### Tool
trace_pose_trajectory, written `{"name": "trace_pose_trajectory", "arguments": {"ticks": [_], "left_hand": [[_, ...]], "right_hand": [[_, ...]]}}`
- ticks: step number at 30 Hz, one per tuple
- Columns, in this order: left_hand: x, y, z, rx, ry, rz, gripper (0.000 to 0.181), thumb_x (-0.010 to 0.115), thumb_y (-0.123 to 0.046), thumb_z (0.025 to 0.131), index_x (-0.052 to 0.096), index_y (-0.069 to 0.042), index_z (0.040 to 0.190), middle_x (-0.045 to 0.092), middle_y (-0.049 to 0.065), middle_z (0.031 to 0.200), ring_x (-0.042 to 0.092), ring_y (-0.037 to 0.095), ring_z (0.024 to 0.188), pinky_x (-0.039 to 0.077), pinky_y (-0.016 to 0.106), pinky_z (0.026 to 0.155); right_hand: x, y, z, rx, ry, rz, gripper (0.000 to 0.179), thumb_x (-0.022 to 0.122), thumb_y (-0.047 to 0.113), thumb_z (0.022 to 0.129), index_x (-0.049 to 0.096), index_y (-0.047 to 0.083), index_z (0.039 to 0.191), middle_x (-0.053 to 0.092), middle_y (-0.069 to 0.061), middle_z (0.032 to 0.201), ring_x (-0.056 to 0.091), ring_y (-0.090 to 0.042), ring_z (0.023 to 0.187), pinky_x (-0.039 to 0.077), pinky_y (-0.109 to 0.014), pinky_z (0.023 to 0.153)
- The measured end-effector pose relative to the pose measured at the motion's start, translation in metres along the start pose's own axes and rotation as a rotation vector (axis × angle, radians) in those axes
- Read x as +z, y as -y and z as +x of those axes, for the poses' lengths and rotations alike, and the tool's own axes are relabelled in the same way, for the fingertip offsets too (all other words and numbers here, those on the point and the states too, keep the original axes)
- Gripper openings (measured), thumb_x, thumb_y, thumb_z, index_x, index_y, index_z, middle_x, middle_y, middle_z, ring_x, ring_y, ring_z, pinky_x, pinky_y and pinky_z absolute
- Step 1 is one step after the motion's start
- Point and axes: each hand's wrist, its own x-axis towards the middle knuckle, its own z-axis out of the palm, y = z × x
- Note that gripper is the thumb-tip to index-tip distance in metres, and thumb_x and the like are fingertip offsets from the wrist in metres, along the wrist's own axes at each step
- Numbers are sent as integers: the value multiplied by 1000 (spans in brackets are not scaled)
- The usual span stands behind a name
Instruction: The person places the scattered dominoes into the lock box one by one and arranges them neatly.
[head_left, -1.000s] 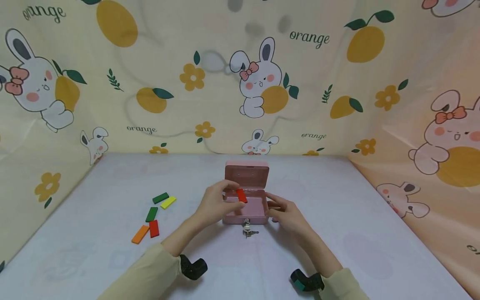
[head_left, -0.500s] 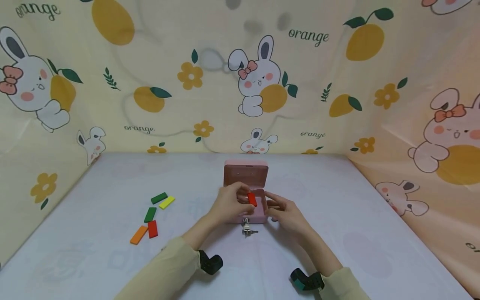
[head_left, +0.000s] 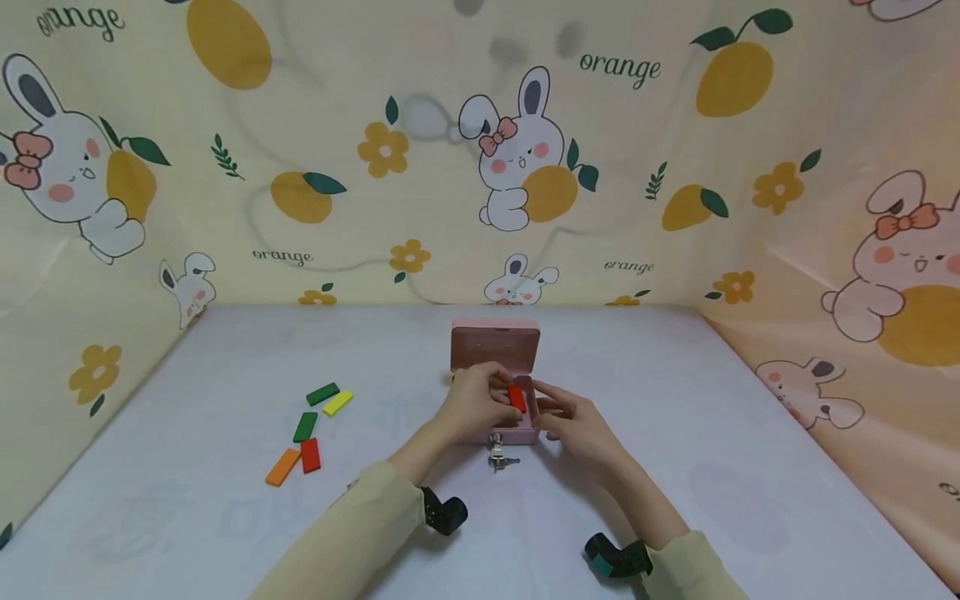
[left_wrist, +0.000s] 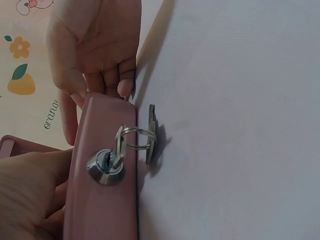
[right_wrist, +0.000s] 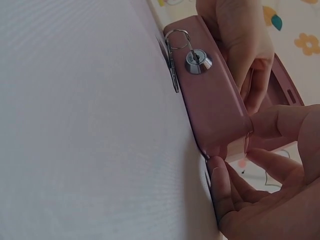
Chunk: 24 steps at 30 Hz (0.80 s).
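Observation:
My left hand [head_left: 472, 404] is inside the pink cash box [head_left: 517, 436], pinching a red rectangular block [head_left: 517, 398] that stands on end near the right wall. Whether the block touches the box floor is hidden. My right hand [head_left: 581, 425] holds the box at its right end; the right wrist view shows fingers at the rim and a fingertip [right_wrist: 217, 175] by the bottom corner. The lid [head_left: 491, 346] is raised. A key sits in the front lock [right_wrist: 198, 61], and a second key [left_wrist: 151, 132] hangs from its ring.
Left of the box, loose blocks lie flat on the white table [head_left: 187, 433]: a yellow block [head_left: 337, 403], an orange block [head_left: 282, 467], another red block [head_left: 311, 456], a far green block [head_left: 322, 394] and a nearer green block [head_left: 304, 427]. A patterned cloth [head_left: 420, 200] borders the table.
My left hand has moved right with the red block, from the left part of the box to its right wall. The right hand has stayed at the box's right end.

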Motion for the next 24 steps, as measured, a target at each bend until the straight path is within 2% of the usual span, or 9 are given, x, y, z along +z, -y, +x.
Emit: {"name": "trace_pose_trajectory", "arguments": {"ticks": [9, 16, 19, 24], "left_hand": [[6, 0, 3, 8, 23, 78, 44, 86, -3, 74, 64, 4, 111, 68, 14, 106, 69, 22, 89, 55, 24, 75], [8, 1, 3, -42, 24, 39, 40, 82, 2, 77, 63, 5, 112, 66, 16, 106, 68, 24, 90, 56, 27, 75], [9, 1, 4, -50, 15, 4, 39, 81, 5, 77, 62, 7, 111, 66, 18, 106, 68, 26, 91, 56, 28, 74], [11, 1, 5, -50, -4, 2, 37, 82, 4, 76, 63, 6, 108, 67, 17, 102, 69, 24, 88, 56, 28, 73]], "right_hand": [[1, 2, 2, 1, 0, 2, 52, 62, 10, 94, 52, 22, 144, 58, -12, 133, 56, -29, 115, 50, -40, 86], [1, 0, 0, -10, -6, -10, 53, 61, 9, 94, 52, 19, 145, 57, -16, 133, 57, -31, 114, 50, -42, 86], [1, 0, -1, -8, -9, 0, 53, 61, 8, 93, 52, 18, 144, 58, -16, 132, 57, -31, 113, 50, -41, 85], [0, 0, -1, -1, -14, 6, 53, 62, 8, 93, 52, 19, 144, 58, -15, 131, 58, -30, 113, 49, -40, 85]]}}
